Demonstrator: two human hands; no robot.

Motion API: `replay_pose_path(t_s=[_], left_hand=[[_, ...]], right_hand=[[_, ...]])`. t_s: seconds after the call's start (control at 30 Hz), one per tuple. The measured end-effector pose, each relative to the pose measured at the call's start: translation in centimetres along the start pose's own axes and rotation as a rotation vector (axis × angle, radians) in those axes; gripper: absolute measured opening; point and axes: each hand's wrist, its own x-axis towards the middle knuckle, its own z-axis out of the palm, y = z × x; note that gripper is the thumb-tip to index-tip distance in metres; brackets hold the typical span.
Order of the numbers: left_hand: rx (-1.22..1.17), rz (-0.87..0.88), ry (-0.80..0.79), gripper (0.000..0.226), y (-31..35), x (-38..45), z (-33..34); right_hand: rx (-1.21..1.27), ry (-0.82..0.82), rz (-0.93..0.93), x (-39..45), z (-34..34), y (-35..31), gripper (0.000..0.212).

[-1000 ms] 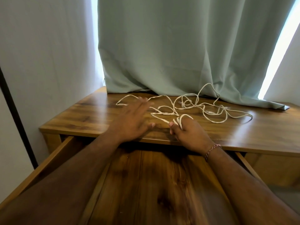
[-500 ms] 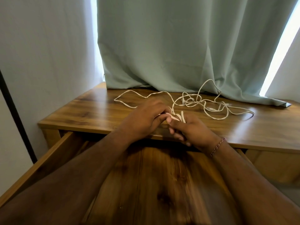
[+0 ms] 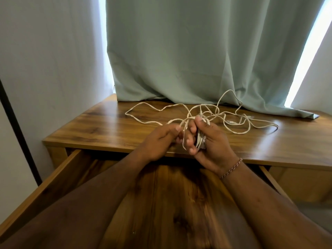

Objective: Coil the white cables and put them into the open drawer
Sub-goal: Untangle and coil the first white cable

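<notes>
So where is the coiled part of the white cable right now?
In the head view, the coil sits centre-right in the right hand, above the desk's front edge, beside the left hand.

green curtain, wooden tabletop, bracelet

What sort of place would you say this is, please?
Probably a room in a home, perhaps a bedroom or study. A wooden desk with an open drawer stands against a pale wall, and a green curtain hangs over a bright window behind it. Both hands work white cables on top.
</notes>
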Motion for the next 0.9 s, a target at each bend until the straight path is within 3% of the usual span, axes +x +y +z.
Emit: replay_pose_path(t_s=[0.1,0.2,0.4,0.57,0.63,0.73,0.8,0.87,0.9], left_hand=[[-0.015,-0.048,0.006,0.043,-0.4,0.0,0.2],[0.066,-0.056,0.007,0.019,0.0,-0.2,1.5],[0.585,-0.009,-0.05,0.019,1.7,0.1,2.5],[0.732,-0.029,-0.049,0.017,2.6,-0.1,3.2],[0.781,-0.015,-0.002,0.027,2.9,0.0,3.7],[0.813,0.008,-0.012,0.033,2.5,-0.3,4.7],[0.813,0.052,-0.049,0.022,1.9,-0.3,5.1],[0.772,0.099,-0.034,0.015,1.2,-0.1,5.1],[0.748,0.12,-0.012,0.016,1.0,0.0,4.9]], right_hand=[[0.121,0.094,-0.068,0.1,0.8,-0.6,0.038],[0.253,0.148,-0.101,-0.2,1.7,-1.2,0.038],[0.372,0.317,-0.194,-0.4,2.9,-1.6,0.036],[0.489,0.448,-0.241,-0.3,3.6,-1.6,0.028],[0.492,0.538,-0.284,-0.2,4.0,-1.8,0.027],[0.397,0.712,-0.394,0.3,3.8,-2.1,0.028],[0.29,0.847,-0.478,0.7,2.7,-2.5,0.024],[-0.001,0.948,-0.502,0.8,0.9,-2.6,0.022],[-0.276,0.985,-0.465,0.7,-0.1,-2.4,0.022]])
